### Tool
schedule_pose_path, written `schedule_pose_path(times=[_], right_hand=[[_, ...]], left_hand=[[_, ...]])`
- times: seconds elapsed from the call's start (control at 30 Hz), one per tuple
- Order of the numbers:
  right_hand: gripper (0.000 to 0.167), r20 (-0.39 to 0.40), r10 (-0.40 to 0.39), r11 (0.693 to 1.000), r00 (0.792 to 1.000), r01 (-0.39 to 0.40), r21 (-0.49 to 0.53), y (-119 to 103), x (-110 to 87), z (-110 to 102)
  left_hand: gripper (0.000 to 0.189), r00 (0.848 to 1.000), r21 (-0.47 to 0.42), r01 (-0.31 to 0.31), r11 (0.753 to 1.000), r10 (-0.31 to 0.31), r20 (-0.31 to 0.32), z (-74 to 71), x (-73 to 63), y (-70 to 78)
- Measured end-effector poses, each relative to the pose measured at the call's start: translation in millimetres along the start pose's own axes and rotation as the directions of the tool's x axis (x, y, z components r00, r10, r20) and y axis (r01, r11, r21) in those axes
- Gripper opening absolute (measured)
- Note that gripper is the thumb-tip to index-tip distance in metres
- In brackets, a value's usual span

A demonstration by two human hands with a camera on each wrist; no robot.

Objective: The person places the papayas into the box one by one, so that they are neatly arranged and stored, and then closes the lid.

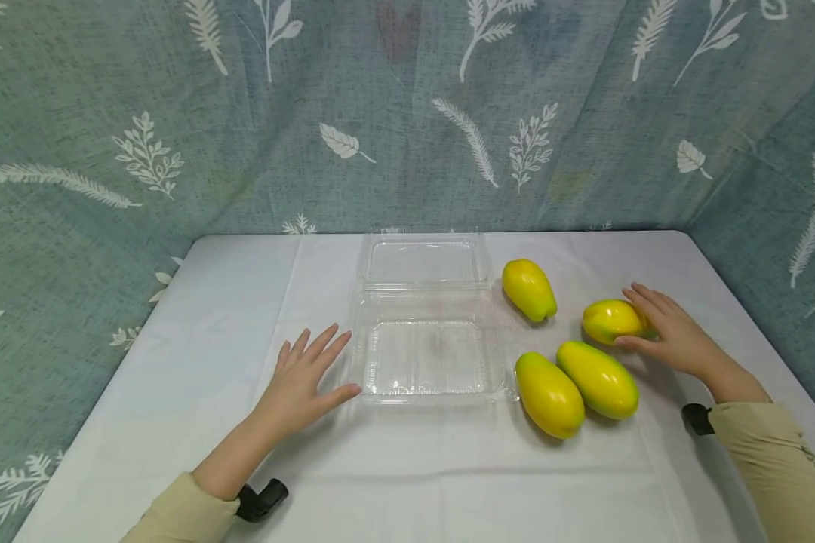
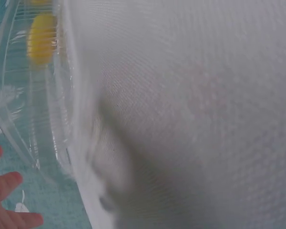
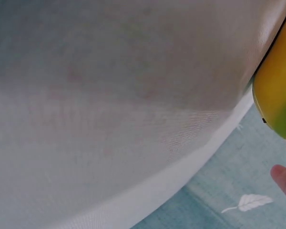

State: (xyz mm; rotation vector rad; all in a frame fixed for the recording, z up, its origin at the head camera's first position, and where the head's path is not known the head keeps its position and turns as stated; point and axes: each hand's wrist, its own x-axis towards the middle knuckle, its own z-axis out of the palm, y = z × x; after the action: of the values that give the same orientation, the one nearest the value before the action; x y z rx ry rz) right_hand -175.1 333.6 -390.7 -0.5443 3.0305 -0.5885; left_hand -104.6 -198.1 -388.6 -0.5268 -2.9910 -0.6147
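My right hand [image 1: 675, 335] spans the right end of a yellow mango [image 1: 611, 320], thumb at its near side and fingers stretched out past its far side. In the right wrist view, that mango [image 3: 281, 86] shows at the right edge with fingertips [image 3: 283, 176] just below it. My left hand [image 1: 302, 385] is spread out beside the left wall of a clear plastic clamshell box [image 1: 424, 396], holding nothing. The box lies with its lid [image 1: 424, 264] folded back, and nothing is inside. Left fingertips [image 2: 9, 183] appear in the left wrist view near the clear plastic.
Two more mangoes [image 1: 550, 396] [image 1: 598, 379] lie side by side right of the box's front corner. Another mango [image 1: 530, 290] lies by its back right corner. A white cloth [image 1: 394, 490] covers the table, and a leaf-patterned curtain [image 1: 394, 113] hangs behind.
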Motion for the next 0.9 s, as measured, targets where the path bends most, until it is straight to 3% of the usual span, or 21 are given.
schedule_pose_path(times=[0.4,0.6,0.9], right_hand=[[0.085,0.045,0.012,0.984,0.999,-0.02,0.174,1,3.5,-1],[0.085,0.095,0.031,0.979,0.995,-0.05,0.2,5,8.3,-2],[0.077,0.109,0.011,0.972,0.994,-0.036,0.232,5,11.6,-4]], left_hand=[[0.08,0.998,-0.121,-0.01,0.993,0.018,0.068,4.5,0.5,-0.4],[0.071,0.998,-0.145,-0.019,0.989,0.029,0.063,5.5,1.0,-2.3],[0.068,0.996,-0.156,-0.044,0.987,0.055,0.066,4.5,0.2,-5.2]])
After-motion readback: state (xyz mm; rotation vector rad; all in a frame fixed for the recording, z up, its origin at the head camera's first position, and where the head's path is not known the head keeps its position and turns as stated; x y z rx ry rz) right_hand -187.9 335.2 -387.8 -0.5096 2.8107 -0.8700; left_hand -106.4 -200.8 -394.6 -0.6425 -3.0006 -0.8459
